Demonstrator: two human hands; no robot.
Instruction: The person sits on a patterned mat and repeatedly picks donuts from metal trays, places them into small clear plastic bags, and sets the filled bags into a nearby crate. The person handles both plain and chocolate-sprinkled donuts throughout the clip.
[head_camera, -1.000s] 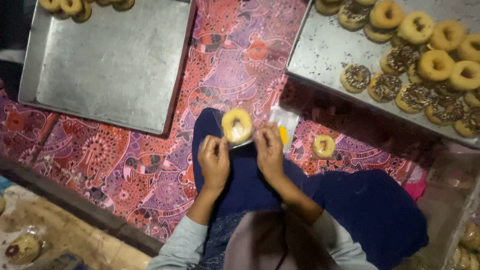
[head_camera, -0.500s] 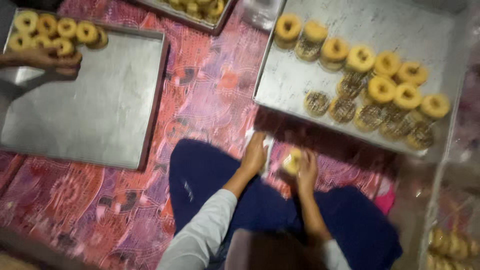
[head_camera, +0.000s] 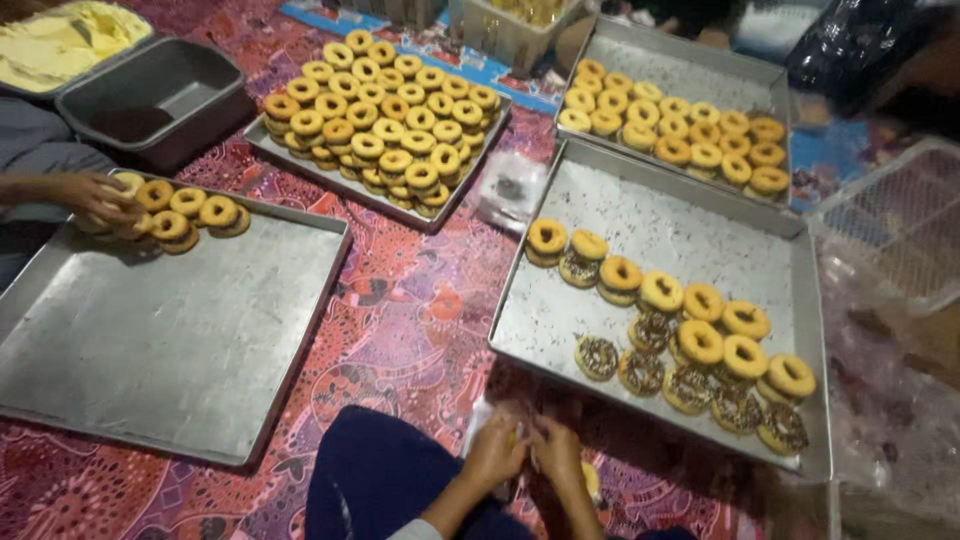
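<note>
— What are the hands doing?
— I'm seeing left hand (head_camera: 492, 452) and right hand (head_camera: 558, 450) pinching a small clear wrapper (head_camera: 482, 420) together, just below the steel tray (head_camera: 560, 330) of doughnuts (head_camera: 700, 342).
— Anything crowding in?
— Another person's hand (head_camera: 92, 195) is touching doughnuts on the left tray (head_camera: 150, 340).

A small clear plastic bag (head_camera: 508, 190) lies flat on the patterned cloth between the metal trays, something dark inside it. Crumpled clear plastic wrap (head_camera: 885, 400) spreads at the right edge. No labels, signs or screens show.
</note>
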